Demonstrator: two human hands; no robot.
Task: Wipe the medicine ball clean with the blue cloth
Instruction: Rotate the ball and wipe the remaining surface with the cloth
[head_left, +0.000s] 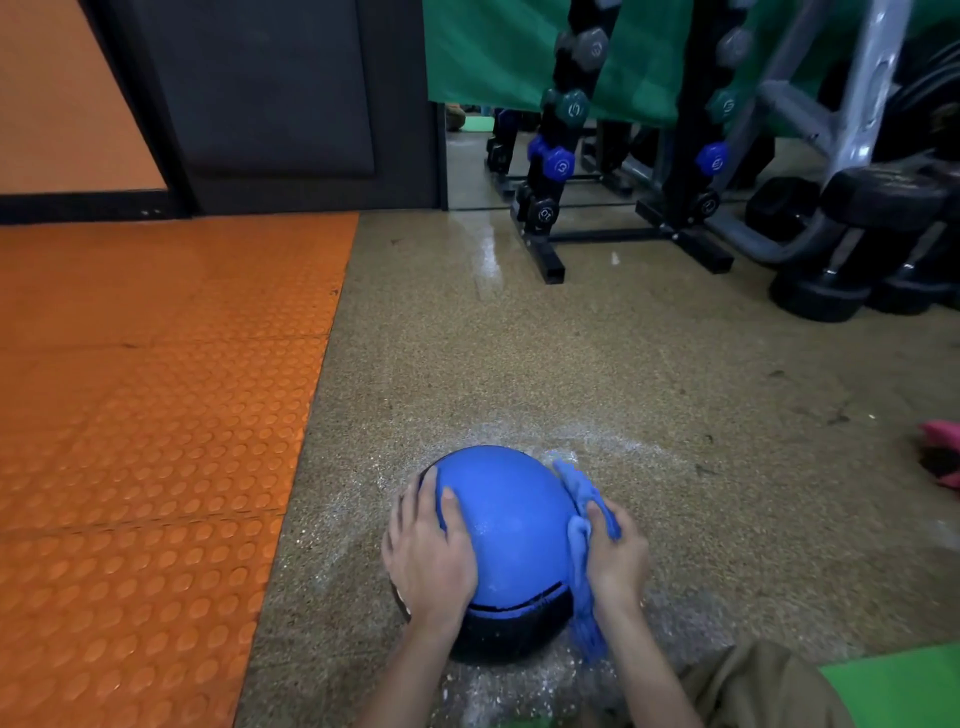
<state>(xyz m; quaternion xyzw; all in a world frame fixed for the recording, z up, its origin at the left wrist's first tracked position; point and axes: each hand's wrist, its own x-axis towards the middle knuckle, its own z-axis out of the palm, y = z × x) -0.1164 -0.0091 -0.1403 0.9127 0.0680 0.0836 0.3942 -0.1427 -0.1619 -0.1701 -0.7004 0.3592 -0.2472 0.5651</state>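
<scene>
A blue and black medicine ball (511, 525) sits on the speckled floor in the lower middle of the head view. My left hand (428, 553) lies flat on the ball's left side with fingers spread, steadying it. My right hand (615, 558) presses a bunched blue cloth (579, 530) against the ball's right side, fingers curled round the cloth. The cloth's tail hangs down toward the floor beside the ball. White powdery residue rings the floor around the ball.
An orange studded mat (156, 415) covers the floor to the left. A black dumbbell rack (550, 171) stands behind, with large black dumbbells (857, 249) at the right. A pink item (943, 452) lies at the right edge, a green mat (898, 686) at bottom right.
</scene>
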